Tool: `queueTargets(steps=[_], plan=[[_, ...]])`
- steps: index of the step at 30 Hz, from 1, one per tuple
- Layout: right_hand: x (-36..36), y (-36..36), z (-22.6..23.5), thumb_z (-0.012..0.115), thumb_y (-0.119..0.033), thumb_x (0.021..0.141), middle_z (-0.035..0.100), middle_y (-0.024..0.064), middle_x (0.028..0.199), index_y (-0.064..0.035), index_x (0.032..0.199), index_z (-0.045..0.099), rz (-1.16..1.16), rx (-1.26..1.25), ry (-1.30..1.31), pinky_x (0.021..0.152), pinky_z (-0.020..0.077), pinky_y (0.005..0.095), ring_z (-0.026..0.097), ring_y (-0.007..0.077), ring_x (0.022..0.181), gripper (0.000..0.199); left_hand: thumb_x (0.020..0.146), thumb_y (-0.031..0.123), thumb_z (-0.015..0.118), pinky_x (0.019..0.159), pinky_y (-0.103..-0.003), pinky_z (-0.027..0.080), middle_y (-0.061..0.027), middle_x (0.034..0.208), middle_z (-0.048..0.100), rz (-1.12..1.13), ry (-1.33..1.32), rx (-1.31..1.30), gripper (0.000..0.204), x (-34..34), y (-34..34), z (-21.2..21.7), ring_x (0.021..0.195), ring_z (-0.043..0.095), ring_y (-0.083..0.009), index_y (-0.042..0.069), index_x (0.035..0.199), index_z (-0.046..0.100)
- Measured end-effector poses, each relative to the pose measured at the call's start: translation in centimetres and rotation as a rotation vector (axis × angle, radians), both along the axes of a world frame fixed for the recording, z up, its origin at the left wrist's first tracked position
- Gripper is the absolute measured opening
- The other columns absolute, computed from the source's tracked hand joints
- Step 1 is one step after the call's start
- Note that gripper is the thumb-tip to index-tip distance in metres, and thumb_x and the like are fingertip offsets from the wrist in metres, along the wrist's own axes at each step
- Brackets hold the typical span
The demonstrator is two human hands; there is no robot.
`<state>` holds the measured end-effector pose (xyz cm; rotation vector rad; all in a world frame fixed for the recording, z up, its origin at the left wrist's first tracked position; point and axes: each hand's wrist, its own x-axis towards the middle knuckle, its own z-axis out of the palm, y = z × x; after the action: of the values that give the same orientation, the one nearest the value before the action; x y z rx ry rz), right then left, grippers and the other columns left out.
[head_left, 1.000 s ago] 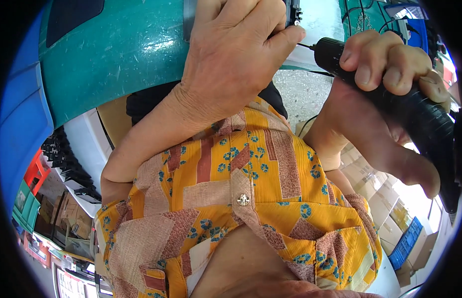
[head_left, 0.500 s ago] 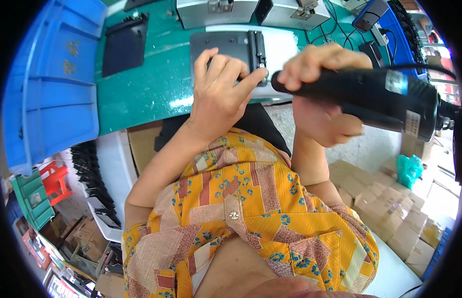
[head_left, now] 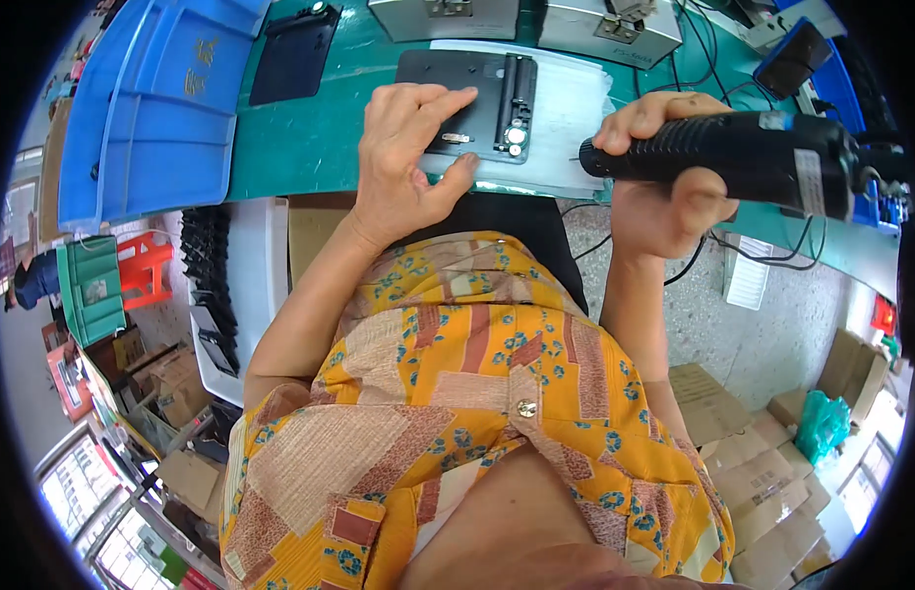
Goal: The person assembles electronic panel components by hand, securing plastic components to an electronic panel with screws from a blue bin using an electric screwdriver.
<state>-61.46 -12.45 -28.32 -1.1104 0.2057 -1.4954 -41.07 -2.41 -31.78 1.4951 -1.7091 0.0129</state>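
At upper centre, the loosely spread left hand partly hides a black panel; rightward, the right hand grips a black power screwdriver — its rear lost in the dark rim.

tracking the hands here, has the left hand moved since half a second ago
Yes, leftward: judged against the black panel, the left hand has drawn its thumb away from the right-edge strip.

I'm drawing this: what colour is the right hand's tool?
The tool is mostly black, clearest in head view.
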Motion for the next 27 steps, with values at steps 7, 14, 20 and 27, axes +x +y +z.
queueTargets(steps=[7,14,20,27], plan=[[-1.5,-1.1,0.5,0.083,-0.035,0.086,0.064,0.0165,0.09,0.0054,0.114,0.056,0.043,-0.039,0.088,0.066,0.059,0.0371,0.067,0.0255,0.071,0.056,0.069,0.009,0.078,0.093,-0.039,0.047,-0.0131,0.112,0.065,0.057,0.028,-0.006,0.053,-1.2,0.6,1.1,0.105,0.057,-0.0322,0.006,0.122,0.071],[-2.3,-0.3,1.2,0.081,-0.047,0.087,0.064,0.0181,0.098,0.0044,0.118,0.053,-0.02,-0.08,0.18,0.078,0.0625,0.0474,0.067,0.0307,0.08,0.066,0.071,0.011,0.082,0.092,-0.038,0.047,-0.0094,0.115,0.066,0.019,-0.022,0.088,0.048,-0.6,1.6,0.9,0.104,0.058,-0.0299,0.007,0.118,0.072],[-4.6,-1.8,1.1,0.053,-0.073,0.093,0.061,0.0205,0.104,-0.0007,0.122,0.056,0.037,-0.216,0.317,0.083,0.055,0.0548,0.064,0.0336,0.09,0.078,0.074,0.008,0.081,0.09,-0.036,0.047,-0.0056,0.111,0.068,-0.026,0.005,0.119,0.041,0.1,1.1,1.4,0.101,0.059,-0.026,0.008,0.114,0.075],[-5.5,-1.9,2.2,0.05,-0.083,0.088,0.064,0.019,0.105,-0.0042,0.125,0.062,0.13,-0.214,0.343,0.08,0.0544,0.0526,0.065,0.0321,0.088,0.088,0.068,0.0,0.081,0.072,-0.038,0.04,-0.0052,0.085,0.064,-0.075,0.016,0.175,0.023,0.4,-0.2,4.4,0.076,0.056,-0.0237,0.007,0.09,0.076]])
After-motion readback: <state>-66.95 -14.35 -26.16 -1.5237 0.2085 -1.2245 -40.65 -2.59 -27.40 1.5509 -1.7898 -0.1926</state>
